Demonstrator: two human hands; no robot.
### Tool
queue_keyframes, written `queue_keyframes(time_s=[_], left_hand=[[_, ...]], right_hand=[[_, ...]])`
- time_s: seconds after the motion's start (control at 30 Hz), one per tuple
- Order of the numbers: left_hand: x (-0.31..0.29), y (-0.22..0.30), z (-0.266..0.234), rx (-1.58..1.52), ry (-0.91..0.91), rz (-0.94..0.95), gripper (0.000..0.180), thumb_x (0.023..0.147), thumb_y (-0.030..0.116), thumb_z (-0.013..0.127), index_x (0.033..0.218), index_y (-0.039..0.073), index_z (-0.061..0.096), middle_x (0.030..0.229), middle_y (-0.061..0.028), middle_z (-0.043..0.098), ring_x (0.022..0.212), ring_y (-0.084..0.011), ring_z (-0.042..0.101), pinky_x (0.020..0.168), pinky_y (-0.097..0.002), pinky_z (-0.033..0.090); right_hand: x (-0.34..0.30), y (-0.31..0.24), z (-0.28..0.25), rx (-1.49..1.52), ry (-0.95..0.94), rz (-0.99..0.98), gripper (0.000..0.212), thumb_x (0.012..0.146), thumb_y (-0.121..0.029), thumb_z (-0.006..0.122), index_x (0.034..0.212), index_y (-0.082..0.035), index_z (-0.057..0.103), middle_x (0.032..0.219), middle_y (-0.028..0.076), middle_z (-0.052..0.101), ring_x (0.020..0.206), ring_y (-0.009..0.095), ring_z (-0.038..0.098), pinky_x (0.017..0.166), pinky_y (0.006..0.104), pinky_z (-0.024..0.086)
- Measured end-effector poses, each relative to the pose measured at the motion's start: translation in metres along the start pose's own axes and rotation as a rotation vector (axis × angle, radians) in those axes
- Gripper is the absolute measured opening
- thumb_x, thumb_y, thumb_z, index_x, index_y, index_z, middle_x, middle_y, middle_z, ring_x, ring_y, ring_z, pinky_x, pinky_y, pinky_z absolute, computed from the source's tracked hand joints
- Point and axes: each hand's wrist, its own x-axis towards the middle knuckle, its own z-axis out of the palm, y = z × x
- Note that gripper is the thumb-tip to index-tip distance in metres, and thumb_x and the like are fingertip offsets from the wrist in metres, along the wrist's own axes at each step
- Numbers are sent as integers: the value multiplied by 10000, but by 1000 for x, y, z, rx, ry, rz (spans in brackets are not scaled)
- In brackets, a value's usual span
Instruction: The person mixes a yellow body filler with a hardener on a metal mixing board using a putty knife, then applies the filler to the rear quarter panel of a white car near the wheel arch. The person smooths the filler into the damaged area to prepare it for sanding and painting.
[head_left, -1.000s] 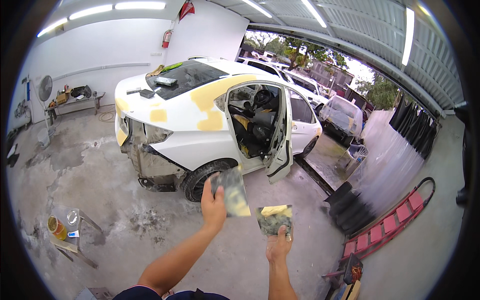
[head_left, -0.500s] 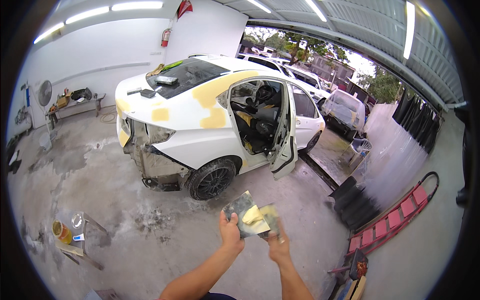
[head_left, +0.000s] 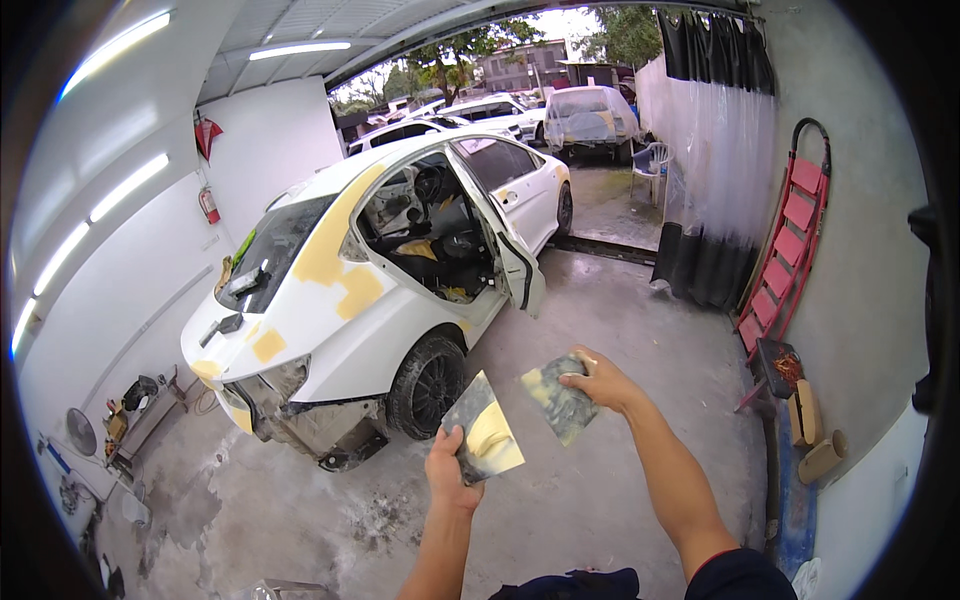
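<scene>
My left hand [head_left: 452, 478] is closed on the lower left edge of a flat, dark-smeared board [head_left: 468, 412]. Yellow putty [head_left: 490, 436] is spread over the board's right side. To the right of it, my right hand [head_left: 603, 382] grips a flat putty spreader [head_left: 556, 408] streaked with dark grey and yellow, thumb on its face. The board and spreader are apart. Beyond both hands stands a white car [head_left: 350, 380] with yellow filler patches [head_left: 325, 262] on its rear pillar and rear quarter. Its rear bumper is off and a rear door [head_left: 518, 270] hangs open.
A red folding ladder [head_left: 790, 240] leans on the right wall beside a plastic curtain [head_left: 715, 150]. A dark block [head_left: 231, 323] lies on the car's trunk. Near the left wall are a bench [head_left: 150, 425] and a fan [head_left: 81, 432]. A metal surface [head_left: 285, 588] shows at the bottom edge.
The view has turned to the right. My right hand has drawn the spreader away from the board, so the two are apart. The side table with the yellow can has left the view.
</scene>
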Motion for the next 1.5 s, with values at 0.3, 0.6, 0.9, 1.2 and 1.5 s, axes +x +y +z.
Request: queue_keyframes(time_s=[0.3,0.6,0.9,1.2,1.5], left_hand=[[49,-6,-14,564,320,94,516,1039,196,537,1495,-18,427,1422,-179,554,1319,-261,529,1118,-382,391],[13,-43,-14,120,197,214,435,1049,79,500,1479,40,446,1367,-90,598,1222,-213,595,1058,-383,482],[37,12,-20,675,132,601,367,1078,147,495,1442,132,540,1113,-103,714,1035,-204,681,899,-348,521],[9,24,12,1232,-34,648,313,1083,201,494,1368,179,623,723,-142,657,563,-195,618,589,-319,505],[-8,101,34,1234,-6,1144,366,1066,138,497,1421,186,570,750,-125,675,576,-221,639,601,-329,539]], right_hand=[[-51,20,95,1170,-76,-20,467,1008,-233,661,1385,-47,457,1197,110,652,1026,236,692,914,419,603],[-81,2,93,1254,206,-354,440,1038,-127,543,1464,-60,454,1334,164,627,1199,337,648,1007,450,553],[-67,16,71,-346,311,-704,518,838,47,581,1307,-146,684,1369,53,664,1259,320,616,1057,435,439],[-66,-21,126,-473,225,-901,551,736,69,589,1224,-147,727,1286,20,707,1254,263,609,1062,458,332],[-90,10,179,838,104,-324,467,1043,-244,591,1463,-55,508,1430,165,577,1332,425,525,1119,607,410]])
